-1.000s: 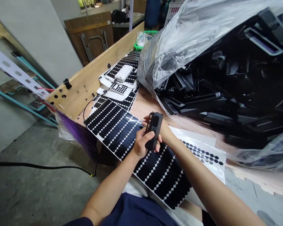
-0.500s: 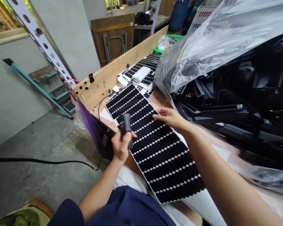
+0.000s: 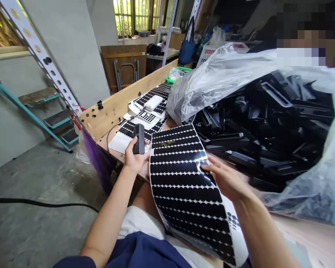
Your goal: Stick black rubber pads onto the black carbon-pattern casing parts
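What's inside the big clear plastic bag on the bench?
A heap of black plastic parts fills the bag. Deeper ones are covered, and crumpled film blurs the right end.

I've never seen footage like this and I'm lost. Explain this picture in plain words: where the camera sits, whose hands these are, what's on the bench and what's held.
There is no machine here. A person wears one camera on the head, so you look forward and down along their own arms. The left hand grips a small black plastic part, held upright. The right hand rests its fingers on a sheet of black oval pads, which curves from the wooden bench down over the lap. Whether the thumb pinches it from below is hidden. Further back lie more pad sheets, with a white power bank on top. To the right, a clear plastic bag holds a heap of black plastic parts.
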The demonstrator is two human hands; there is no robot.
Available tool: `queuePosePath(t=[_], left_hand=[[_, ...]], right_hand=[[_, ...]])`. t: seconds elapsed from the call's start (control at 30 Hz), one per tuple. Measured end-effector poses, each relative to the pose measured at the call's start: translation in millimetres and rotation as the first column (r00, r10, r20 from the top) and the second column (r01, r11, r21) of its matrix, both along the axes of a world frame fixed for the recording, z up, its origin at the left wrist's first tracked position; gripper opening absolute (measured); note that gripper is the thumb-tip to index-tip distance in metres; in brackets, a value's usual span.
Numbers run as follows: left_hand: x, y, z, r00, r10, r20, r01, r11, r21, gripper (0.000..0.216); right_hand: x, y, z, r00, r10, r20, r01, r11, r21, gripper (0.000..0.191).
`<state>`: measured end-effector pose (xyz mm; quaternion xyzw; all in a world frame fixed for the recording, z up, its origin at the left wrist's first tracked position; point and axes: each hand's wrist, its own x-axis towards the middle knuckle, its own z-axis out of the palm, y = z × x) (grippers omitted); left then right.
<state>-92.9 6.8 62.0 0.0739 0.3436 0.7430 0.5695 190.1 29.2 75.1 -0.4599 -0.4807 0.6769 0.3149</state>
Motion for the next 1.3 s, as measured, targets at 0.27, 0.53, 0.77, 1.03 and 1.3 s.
queuePosePath(t=[0.27,0.53,0.77,1.03,1.3], left_hand=[[22,16,-9.1,0.993,-0.031,0.118,0.038,0.997,-0.06,0.019],[32,16,-14.1,0.954,-0.179,-0.242,0.194,0.98,0.04,0.03],[43,15,9.8,0.896,-0.158,-0.415,0.256,0.947,0.193,0.032],[44,45,22.3,0.942,-0.19,-0.276,0.242,0.955,0.171,0.032],[42,42,40.5,0.932,-0.085,-0.351,0.197,0.935,0.296,0.034]], right_hand=[[34,-29,-39.4,0.983,-0.118,0.14,0.132,0.987,-0.096,0.063],[36,-37,-39.8,0.983,-0.182,0.002,0.182,0.983,-0.023,0.064],[50,-37,-24.9,0.973,-0.228,-0.031,0.23,0.972,0.054,0.063],[61,-55,-15.4,0.998,-0.005,0.07,-0.009,0.98,0.201,0.059],[68,-77,-21.1,0.961,0.079,0.265,-0.151,0.953,0.262,0.056]])
